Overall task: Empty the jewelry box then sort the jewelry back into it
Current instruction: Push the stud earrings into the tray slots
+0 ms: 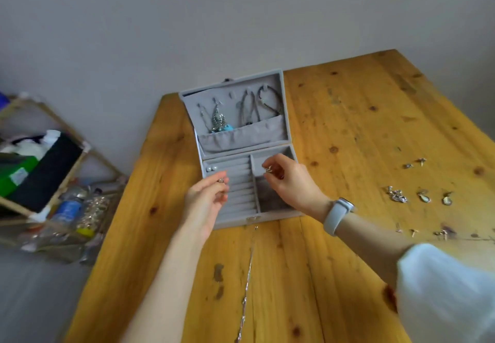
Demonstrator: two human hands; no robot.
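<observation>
A grey velvet jewelry box (pixel 292 152) lies open at the table's far end. Necklaces (pixel 247 108) hang inside its raised lid above a pocket. Two pearl studs (pixel 210 167) sit in the ring-roll section at the top left. My left hand (pixel 207 199) hovers over the ring rolls, pinching a small silver earring (pixel 221 180). My right hand (pixel 290 179), with a grey watch on the wrist, is over the right compartments and pinches another small silver earring (pixel 268 169). A silver chain (pixel 247 275) trails down the table from the box's front.
Loose earrings and pendants (pixel 422 196) are scattered on the wooden table (pixel 348 117) to the right of the box. A wooden shelf rack (pixel 45 176) with bottles and boxes stands on the floor to the left. A grey wall is behind the table.
</observation>
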